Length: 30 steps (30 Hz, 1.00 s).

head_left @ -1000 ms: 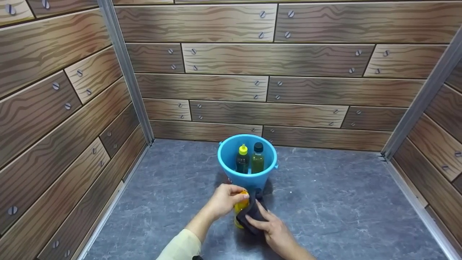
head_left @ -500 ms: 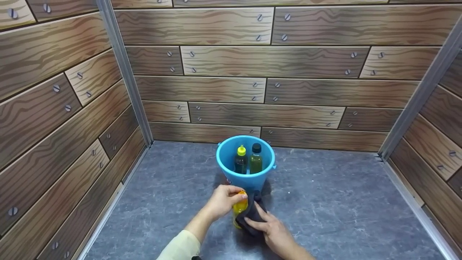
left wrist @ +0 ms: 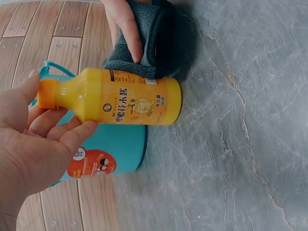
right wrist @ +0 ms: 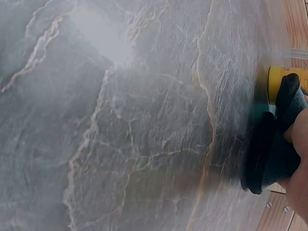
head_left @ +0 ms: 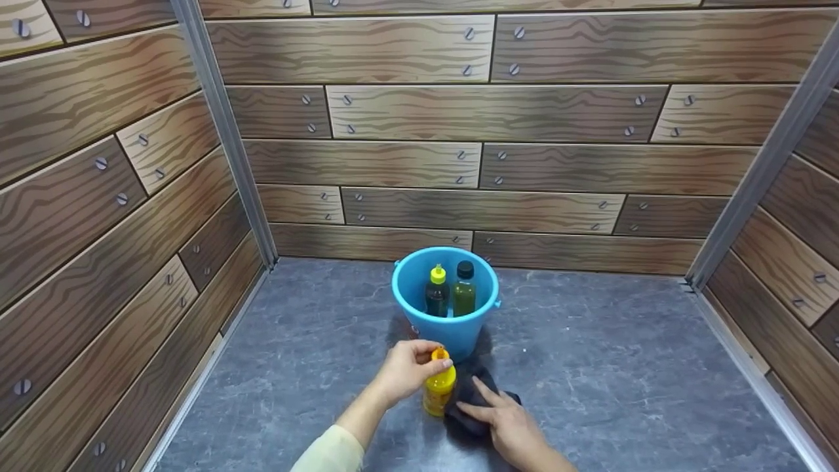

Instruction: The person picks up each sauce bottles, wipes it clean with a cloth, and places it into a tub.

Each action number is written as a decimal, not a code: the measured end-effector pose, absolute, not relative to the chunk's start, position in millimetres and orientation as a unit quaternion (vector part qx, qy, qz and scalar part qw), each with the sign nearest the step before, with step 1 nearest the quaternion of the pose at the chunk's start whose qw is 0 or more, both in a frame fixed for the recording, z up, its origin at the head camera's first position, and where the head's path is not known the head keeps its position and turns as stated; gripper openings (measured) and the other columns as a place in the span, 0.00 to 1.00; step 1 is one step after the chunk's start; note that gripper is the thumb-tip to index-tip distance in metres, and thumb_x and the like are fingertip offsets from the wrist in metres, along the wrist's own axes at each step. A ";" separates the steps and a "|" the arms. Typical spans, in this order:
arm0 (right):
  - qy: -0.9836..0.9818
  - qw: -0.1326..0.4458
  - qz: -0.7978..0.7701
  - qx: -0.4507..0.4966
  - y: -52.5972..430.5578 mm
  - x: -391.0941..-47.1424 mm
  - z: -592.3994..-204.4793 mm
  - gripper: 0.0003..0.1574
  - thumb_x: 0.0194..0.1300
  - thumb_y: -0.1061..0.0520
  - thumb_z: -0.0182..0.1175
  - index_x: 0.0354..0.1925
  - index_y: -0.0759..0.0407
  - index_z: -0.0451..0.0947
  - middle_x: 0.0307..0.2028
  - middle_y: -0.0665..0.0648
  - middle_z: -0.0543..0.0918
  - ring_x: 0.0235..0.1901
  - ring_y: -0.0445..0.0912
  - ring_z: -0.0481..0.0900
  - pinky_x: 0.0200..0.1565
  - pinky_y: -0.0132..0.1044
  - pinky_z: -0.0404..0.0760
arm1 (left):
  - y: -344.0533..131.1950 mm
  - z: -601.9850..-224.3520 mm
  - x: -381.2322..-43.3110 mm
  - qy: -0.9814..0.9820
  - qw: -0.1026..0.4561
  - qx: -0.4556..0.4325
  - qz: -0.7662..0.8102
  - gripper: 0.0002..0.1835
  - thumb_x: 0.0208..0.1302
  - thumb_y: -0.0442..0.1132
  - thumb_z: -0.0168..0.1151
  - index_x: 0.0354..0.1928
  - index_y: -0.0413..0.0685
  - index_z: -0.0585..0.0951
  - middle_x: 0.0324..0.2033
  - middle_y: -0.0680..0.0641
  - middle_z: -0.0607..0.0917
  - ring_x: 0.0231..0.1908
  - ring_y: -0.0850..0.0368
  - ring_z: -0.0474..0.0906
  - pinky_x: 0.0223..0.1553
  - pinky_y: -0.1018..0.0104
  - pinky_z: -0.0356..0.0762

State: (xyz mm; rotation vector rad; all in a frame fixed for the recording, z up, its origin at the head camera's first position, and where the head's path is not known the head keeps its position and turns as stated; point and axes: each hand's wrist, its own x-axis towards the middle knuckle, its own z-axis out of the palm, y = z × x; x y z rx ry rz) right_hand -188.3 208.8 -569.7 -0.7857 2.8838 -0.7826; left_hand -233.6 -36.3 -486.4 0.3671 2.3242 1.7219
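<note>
A yellow sauce bottle (head_left: 438, 394) stands upright on the grey surface in front of the bucket. My left hand (head_left: 405, 372) pinches its orange cap (left wrist: 47, 93) between thumb and fingers. In the left wrist view, the printed label (left wrist: 137, 103) faces the camera. My right hand (head_left: 512, 426) holds a dark, fuzzy cloth (head_left: 469, 419) right at the bottle's right side. The same cloth (left wrist: 137, 41) overlaps the label's edge in the left wrist view. The right wrist view shows the bunched cloth (right wrist: 274, 154) beside the bottle's base (right wrist: 275, 85).
Behind the hands stands a blue bucket (head_left: 459, 337). Inside it are a dark bottle with a yellow nozzle cap (head_left: 437, 292) and a green bottle with a black cap (head_left: 465, 295). Wood-patterned walls (head_left: 406, 164) enclose the marbled grey floor (head_left: 609, 367).
The cloth has moved off the bottle's front toward the right, with my right hand, so more of the yellow body shows. My left hand stays at the cap.
</note>
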 end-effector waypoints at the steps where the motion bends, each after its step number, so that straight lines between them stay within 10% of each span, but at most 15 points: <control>1: 0.936 0.029 -0.250 -0.248 209.6 -188.9 -569.5 0.42 0.68 0.76 0.54 0.65 0.37 0.85 0.75 0.64 0.71 0.64 0.76 0.74 0.57 0.72 0.75 | -35.9 -486.5 -233.3 0.792 0.113 0.125 0.587 0.16 0.73 0.39 0.71 0.58 0.40 0.87 0.49 0.46 0.90 0.48 0.52 0.87 0.54 0.51 0.85; 19: 0.988 0.024 -0.141 -0.059 248.4 -203.2 -567.4 0.41 0.64 0.71 0.61 0.70 0.43 0.81 0.77 0.71 0.65 0.63 0.82 0.71 0.55 0.73 0.76 | -33.0 -486.9 -233.1 0.807 0.126 0.105 0.567 0.20 0.70 0.34 0.72 0.61 0.40 0.85 0.52 0.47 0.90 0.50 0.54 0.86 0.57 0.51 0.83; 30: 0.989 0.049 -0.131 -0.044 265.0 -208.0 -566.3 0.35 0.72 0.49 0.66 0.75 0.45 0.76 0.78 0.74 0.60 0.61 0.85 0.71 0.51 0.79 0.74 | -35.7 -487.1 -231.3 0.807 0.106 0.114 0.570 0.17 0.69 0.33 0.72 0.58 0.43 0.87 0.49 0.47 0.90 0.48 0.51 0.86 0.57 0.49 0.84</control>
